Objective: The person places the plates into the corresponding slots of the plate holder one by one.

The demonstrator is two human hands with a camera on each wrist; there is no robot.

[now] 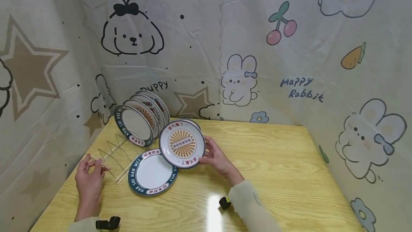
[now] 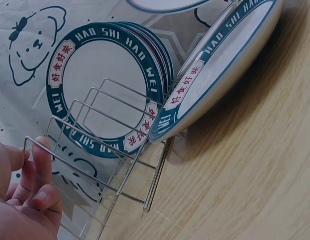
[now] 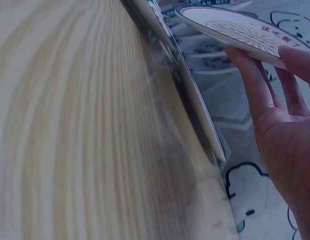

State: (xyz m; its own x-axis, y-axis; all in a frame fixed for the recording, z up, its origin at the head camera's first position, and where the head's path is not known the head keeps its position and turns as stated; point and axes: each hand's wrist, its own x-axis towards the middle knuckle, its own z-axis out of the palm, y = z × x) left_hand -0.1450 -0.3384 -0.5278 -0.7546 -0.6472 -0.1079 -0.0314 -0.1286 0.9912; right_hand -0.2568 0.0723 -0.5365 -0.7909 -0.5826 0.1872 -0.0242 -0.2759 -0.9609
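My right hand [image 1: 220, 158] grips the right edge of a white plate [image 1: 182, 146] with an orange sunburst. In the right wrist view the thumb is on the plate's face and fingers are beneath it. My left hand [image 2: 24, 195] pinches the near end of a wire dish rack [image 1: 118, 178]. Several plates stand tilted in the rack's far part, a green-rimmed plate [image 1: 133, 126] foremost. Another green-rimmed plate [image 1: 151, 174] lies beside the rack, partly under the held plate in the head view. Near slots of the rack hold no plate.
Part of another plate rim [image 1: 195, 122] shows behind the held plate. The wooden table [image 1: 273, 167] extends to the right. Printed cloth [image 1: 199, 46] hangs along the back and sides, close behind the racked plates.
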